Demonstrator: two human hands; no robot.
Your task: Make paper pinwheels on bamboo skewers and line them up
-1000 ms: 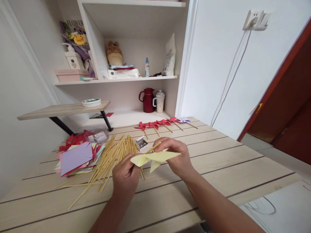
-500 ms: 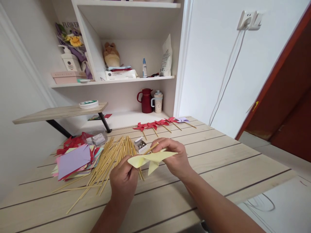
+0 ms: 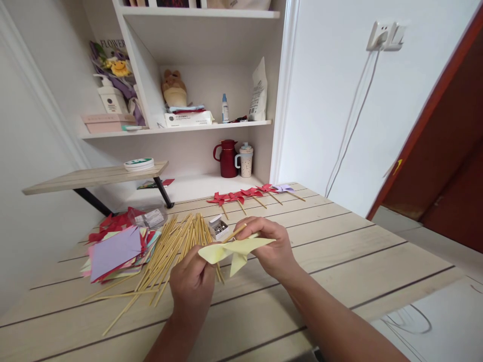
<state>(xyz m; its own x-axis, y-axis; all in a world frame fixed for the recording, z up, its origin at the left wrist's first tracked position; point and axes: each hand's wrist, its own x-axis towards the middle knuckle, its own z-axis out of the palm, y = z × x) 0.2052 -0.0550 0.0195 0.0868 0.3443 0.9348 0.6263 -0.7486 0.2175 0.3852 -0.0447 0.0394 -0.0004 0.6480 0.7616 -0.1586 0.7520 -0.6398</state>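
Above the table, a pale yellow paper pinwheel (image 3: 241, 247) is between my two hands. A thin wooden stick (image 3: 238, 230) runs behind it, its tip by my right fingers and its other end running toward my left fist. My left hand (image 3: 192, 281) is closed at the left blade, around the stick's lower part, which is mostly hidden. My right hand (image 3: 271, 246) is closed too, pinching the pinwheel near its middle at the stick's tip. Just beyond sits a small open white box (image 3: 219, 227) of shiny metal pins.
Many loose wooden sticks (image 3: 177, 246) lie left of my hands, beside a stack of coloured paper (image 3: 116, 251). Several red pinwheels (image 3: 251, 192) and a lilac pinwheel (image 3: 284, 188) line the back edge. A small raised shelf (image 3: 94, 176) stands at left.
The view has tilted up slightly. Both hands keep their hold, and the pinwheel has turned only a little.
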